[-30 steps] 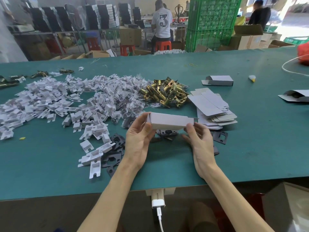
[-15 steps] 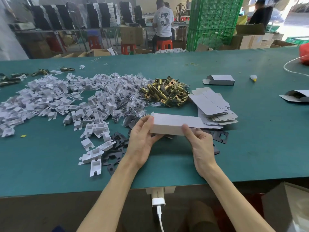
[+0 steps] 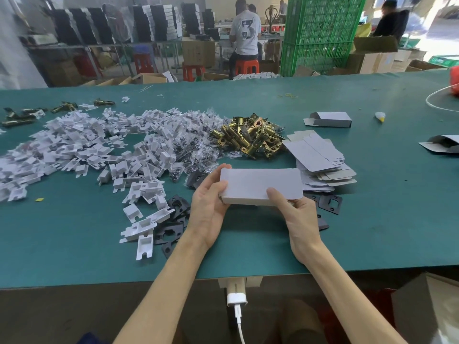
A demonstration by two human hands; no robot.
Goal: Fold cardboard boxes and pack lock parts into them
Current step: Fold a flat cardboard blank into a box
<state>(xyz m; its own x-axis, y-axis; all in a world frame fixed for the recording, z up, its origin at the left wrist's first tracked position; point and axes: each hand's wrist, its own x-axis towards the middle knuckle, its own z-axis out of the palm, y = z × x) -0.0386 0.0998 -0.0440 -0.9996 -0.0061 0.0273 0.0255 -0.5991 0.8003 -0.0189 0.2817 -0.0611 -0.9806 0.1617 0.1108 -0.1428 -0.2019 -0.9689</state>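
Box held just above the table, near the front edge. L hand cups its end, R hand thumb pins the top, prob. steadying it for folding flaps.

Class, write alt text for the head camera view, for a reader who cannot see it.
A person's left hand and right hand hold a grey folded cardboard box over a green table. Around it lie a heap of white plastic parts, brass latches, black plates and a stack of flat box blanks.
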